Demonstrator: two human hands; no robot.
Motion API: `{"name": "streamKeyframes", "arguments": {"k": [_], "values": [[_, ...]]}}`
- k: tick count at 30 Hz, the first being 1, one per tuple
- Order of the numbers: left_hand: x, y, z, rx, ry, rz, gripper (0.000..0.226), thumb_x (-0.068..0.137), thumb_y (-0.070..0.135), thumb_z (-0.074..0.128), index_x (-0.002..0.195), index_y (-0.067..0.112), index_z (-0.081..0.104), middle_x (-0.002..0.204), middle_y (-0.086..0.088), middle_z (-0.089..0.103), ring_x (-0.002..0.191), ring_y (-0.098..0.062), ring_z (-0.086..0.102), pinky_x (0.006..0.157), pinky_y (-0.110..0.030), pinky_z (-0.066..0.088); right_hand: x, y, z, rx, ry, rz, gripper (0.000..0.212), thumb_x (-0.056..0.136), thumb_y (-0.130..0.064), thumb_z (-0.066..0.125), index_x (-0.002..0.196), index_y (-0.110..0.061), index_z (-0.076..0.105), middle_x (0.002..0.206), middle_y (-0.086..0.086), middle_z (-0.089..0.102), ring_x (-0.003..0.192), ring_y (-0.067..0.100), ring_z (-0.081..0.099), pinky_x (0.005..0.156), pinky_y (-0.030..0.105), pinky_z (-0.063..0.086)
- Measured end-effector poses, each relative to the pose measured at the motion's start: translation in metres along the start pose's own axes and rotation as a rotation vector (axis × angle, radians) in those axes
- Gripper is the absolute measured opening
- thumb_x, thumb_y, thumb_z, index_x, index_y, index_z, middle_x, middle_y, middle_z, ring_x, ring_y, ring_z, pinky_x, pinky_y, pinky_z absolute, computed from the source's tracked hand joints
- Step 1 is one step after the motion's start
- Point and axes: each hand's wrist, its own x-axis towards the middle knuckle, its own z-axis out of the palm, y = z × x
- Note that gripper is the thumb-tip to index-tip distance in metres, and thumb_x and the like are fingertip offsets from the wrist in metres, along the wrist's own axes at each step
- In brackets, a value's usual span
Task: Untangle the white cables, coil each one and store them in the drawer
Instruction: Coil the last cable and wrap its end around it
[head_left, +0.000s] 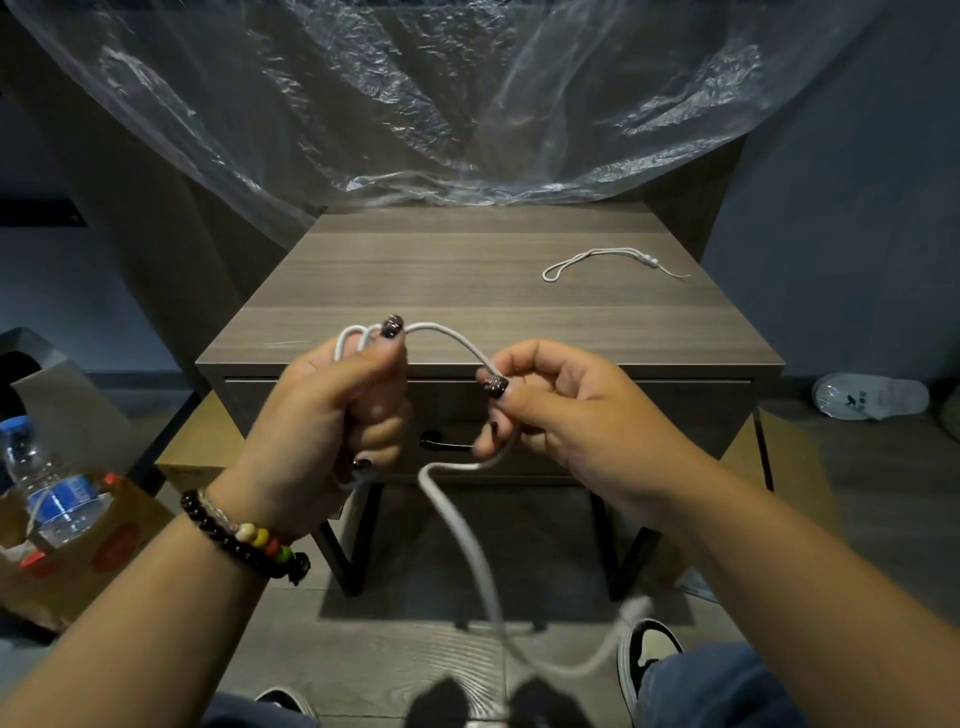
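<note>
White cable runs between my two hands in front of the nightstand. My left hand is closed in a fist around several loops of it, thumb pressing the strand at the top, with the loops poking out above the knuckles. My right hand pinches the same cable between thumb and forefinger, and the rest passes under the curled fingers and drops away towards the floor. That hanging tail is blurred, so I cannot make out its end near my shoe.

As for containers, the drawer in the nightstand front is shut, so I cannot see inside it; my hands cover most of its face, and only a short piece of the dark handle shows between them. At the left edge sits a brown cardboard box, cut off by the frame, with a clear water bottle with a blue cap and label standing in it.

On the wooden top, well apart from my hands and towards the right rear, lies a thin white cord with a loop at one end and a small knot or bead; it is too small to tell which. Crumpled clear plastic sheeting hangs behind the nightstand, and its lower edge rests on the back of the top. A white slipper lies on the floor to the right. A beaded bracelet circles my left wrist.
</note>
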Motion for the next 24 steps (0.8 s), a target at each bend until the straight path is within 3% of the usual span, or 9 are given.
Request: {"name": "streamKeyframes", "arguments": {"k": [2, 6, 11, 13, 15, 17, 21, 24], "values": [[0.003, 0.001, -0.002, -0.060, 0.059, 0.017, 0.018, 0.087, 0.027, 0.051, 0.075, 0.018, 0.040, 0.045, 0.010, 0.024, 0.034, -0.002, 0.020, 0.036, -0.012, 0.015, -0.002, -0.003, 0.001, 0.092, -0.035, 0.043, 0.013, 0.097, -0.003, 0.047, 0.101, -0.005, 0.059, 0.059, 0.002, 0.052, 0.050, 0.013, 0.052, 0.056, 0.023, 0.050], [0.005, 0.003, -0.006, -0.100, 0.174, 0.062, 0.016, 0.081, 0.030, 0.052, 0.074, 0.019, 0.044, 0.047, 0.008, 0.023, 0.035, -0.003, 0.021, 0.035, -0.014, 0.016, -0.001, -0.004, 0.000, -0.054, 0.037, 0.005, 0.017, 0.098, -0.006, 0.049, 0.101, -0.007, 0.066, 0.058, 0.000, 0.051, 0.045, 0.008, 0.040, 0.044, 0.015, 0.035], [0.008, -0.007, -0.007, 0.192, 0.218, -0.029, 0.020, 0.088, 0.033, 0.056, 0.077, 0.018, 0.047, 0.061, -0.001, 0.022, 0.044, -0.011, 0.022, 0.045, -0.022, 0.016, 0.000, 0.007, -0.007, -0.595, 0.194, -0.335, 0.019, 0.093, -0.008, 0.058, 0.095, -0.022, 0.072, 0.063, -0.014, 0.058, 0.059, 0.002, 0.054, 0.058, 0.013, 0.042], [0.010, -0.012, -0.007, 0.255, 0.213, -0.100, 0.031, 0.083, 0.045, 0.061, 0.080, 0.017, 0.051, 0.059, -0.001, 0.028, 0.045, -0.013, 0.025, 0.049, -0.025, 0.018, -0.001, 0.012, -0.007, -0.777, 0.188, -0.473, 0.018, 0.090, -0.011, 0.060, 0.100, -0.017, 0.074, 0.073, -0.019, 0.062, 0.067, -0.002, 0.057, 0.064, 0.010, 0.043], [0.010, -0.015, -0.006, 0.287, 0.208, -0.181, 0.043, 0.073, 0.056, 0.059, 0.086, 0.015, 0.054, 0.057, 0.002, 0.033, 0.045, -0.013, 0.028, 0.053, -0.029, 0.015, -0.001, 0.017, -0.005, -0.948, 0.157, -0.557, 0.023, 0.089, -0.016, 0.057, 0.105, -0.013, 0.073, 0.080, -0.009, 0.066, 0.073, 0.003, 0.061, 0.067, 0.023, 0.051], [0.010, -0.018, -0.004, 0.311, 0.198, -0.231, 0.051, 0.069, 0.060, 0.057, 0.089, 0.013, 0.055, 0.056, 0.003, 0.034, 0.045, -0.012, 0.031, 0.050, -0.025, 0.021, -0.002, 0.021, -0.002, -1.068, 0.102, -0.587, 0.027, 0.090, -0.021, 0.052, 0.108, -0.015, 0.072, 0.077, -0.002, 0.063, 0.069, 0.018, 0.060, 0.059, 0.040, 0.052], [0.011, -0.023, 0.002, 0.326, 0.185, -0.244, 0.039, 0.080, 0.054, 0.062, 0.077, 0.017, 0.051, 0.055, 0.001, 0.035, 0.043, -0.011, 0.033, 0.042, -0.020, 0.027, -0.005, 0.023, 0.003, -1.202, 0.018, -0.598, 0.030, 0.091, -0.024, 0.046, 0.109, -0.016, 0.069, 0.075, 0.000, 0.059, 0.064, 0.021, 0.056, 0.051, 0.043, 0.049], [0.013, -0.019, -0.002, 0.356, 0.236, -0.256, 0.036, 0.086, 0.050, 0.060, 0.080, 0.015, 0.053, 0.056, -0.001, 0.036, 0.043, -0.012, 0.035, 0.044, -0.021, 0.028, -0.006, 0.020, 0.005, -1.222, 0.009, -0.594, 0.029, 0.092, -0.024, 0.045, 0.106, -0.015, 0.069, 0.074, 0.000, 0.058, 0.062, 0.021, 0.055, 0.049, 0.041, 0.049]]}}
